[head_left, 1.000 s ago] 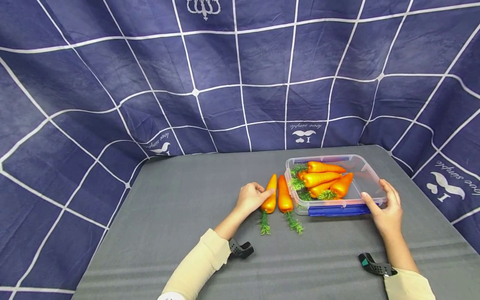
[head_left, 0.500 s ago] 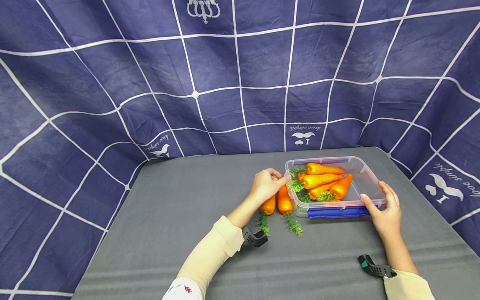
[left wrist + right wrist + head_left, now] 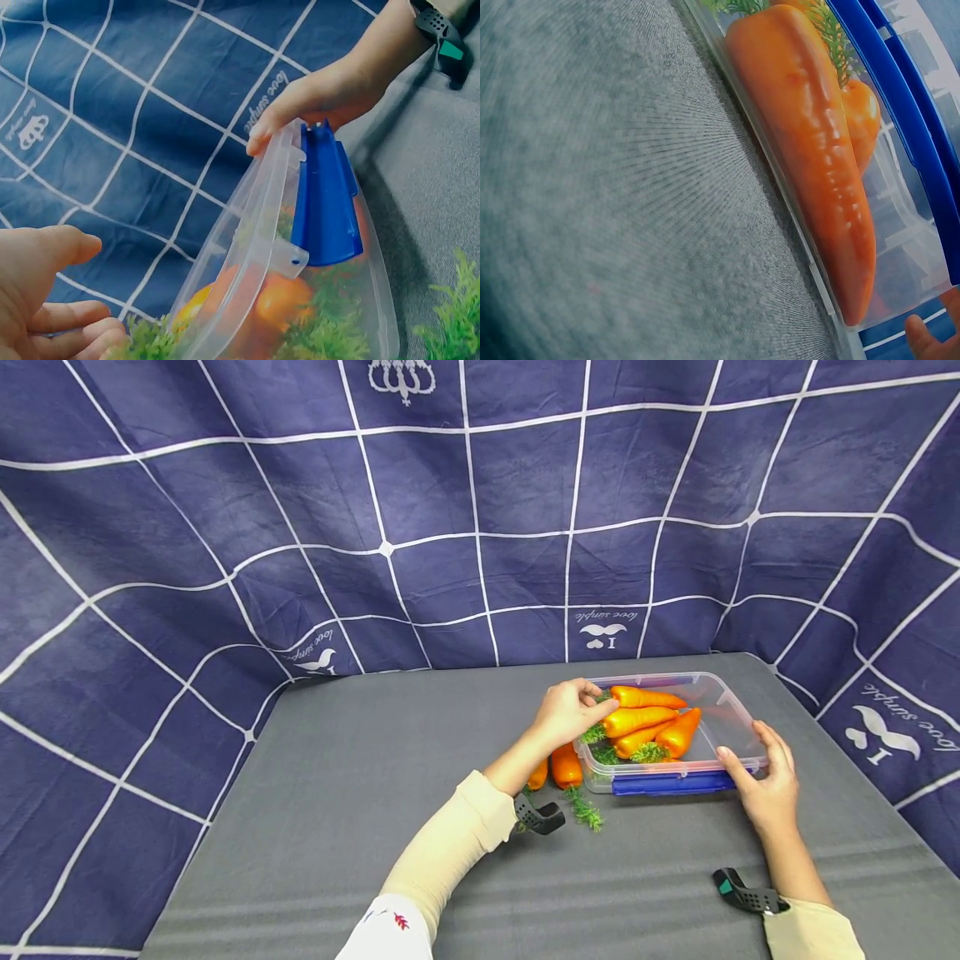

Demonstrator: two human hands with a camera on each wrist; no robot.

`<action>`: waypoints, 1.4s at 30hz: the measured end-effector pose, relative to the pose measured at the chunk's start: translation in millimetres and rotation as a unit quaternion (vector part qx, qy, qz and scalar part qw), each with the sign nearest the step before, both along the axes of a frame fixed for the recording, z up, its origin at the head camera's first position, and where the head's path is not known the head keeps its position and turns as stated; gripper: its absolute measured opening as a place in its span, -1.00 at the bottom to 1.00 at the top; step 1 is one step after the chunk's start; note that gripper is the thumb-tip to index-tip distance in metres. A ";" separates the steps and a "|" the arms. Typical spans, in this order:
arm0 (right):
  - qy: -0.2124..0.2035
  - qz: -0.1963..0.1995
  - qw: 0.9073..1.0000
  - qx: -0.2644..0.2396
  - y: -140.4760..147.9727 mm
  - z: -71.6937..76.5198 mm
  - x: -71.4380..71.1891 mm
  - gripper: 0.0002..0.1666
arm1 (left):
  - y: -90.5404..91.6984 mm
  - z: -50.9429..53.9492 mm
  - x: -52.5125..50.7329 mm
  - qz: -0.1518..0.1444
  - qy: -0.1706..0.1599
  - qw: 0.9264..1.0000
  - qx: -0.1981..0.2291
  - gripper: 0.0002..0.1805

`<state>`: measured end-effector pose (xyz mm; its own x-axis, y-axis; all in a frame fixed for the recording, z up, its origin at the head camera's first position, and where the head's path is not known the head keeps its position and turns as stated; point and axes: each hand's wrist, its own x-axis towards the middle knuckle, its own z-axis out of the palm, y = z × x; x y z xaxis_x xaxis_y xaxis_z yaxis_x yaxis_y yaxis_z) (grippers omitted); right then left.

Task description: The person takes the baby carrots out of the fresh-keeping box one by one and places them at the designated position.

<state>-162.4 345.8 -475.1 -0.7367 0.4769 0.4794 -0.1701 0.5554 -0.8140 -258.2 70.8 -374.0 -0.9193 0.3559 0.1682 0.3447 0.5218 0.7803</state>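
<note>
My left hand [image 3: 572, 713] is over the left rim of a clear plastic box [image 3: 726, 737], by the green tops of the carrots [image 3: 639, 721] inside. In the left wrist view its thumb and fingers stand apart with nothing between them, and the left hand [image 3: 46, 289] is beside green leaves [image 3: 146, 339]. The right hand [image 3: 774, 787] grips the box's right front corner, thumb on the rim. Two carrots lie on the table left of the box: one [image 3: 567, 768] close against it, the other [image 3: 537, 775] mostly hidden under my left arm.
A grey cloth [image 3: 390, 760] covers the table. Behind and at both sides hangs a dark blue curtain [image 3: 420, 577] with white lines. The box has blue latches, one [image 3: 673, 782] along its front. Each wrist wears a black band.
My left hand has left the leftmost carrot and moved right, past the second one, to the box's left rim. Both carrots remain on the table. The right hand keeps its grip.
</note>
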 end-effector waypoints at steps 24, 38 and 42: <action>0.006 0.006 1.000 -0.006 -3.2 4.6 1.0 -0.25 | 41.8 -11.5 -16.6 -0.044 0.076 0.970 -0.225 -0.52; 0.001 0.002 1.000 -0.006 -2.2 3.9 1.7 -0.25 | 51.3 -16.4 -22.7 -0.045 0.068 0.953 -0.291 -0.62; 0.000 0.001 1.000 -0.008 -1.8 3.9 1.3 -0.25 | 52.8 -17.0 -23.3 -0.037 0.056 0.949 -0.307 -0.59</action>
<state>-161.1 344.0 -471.2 -0.7384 0.4822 0.4714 -0.1713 0.5420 -0.8227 -281.6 123.6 -391.0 -0.8767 0.4810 0.0035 0.4608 0.8376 0.2934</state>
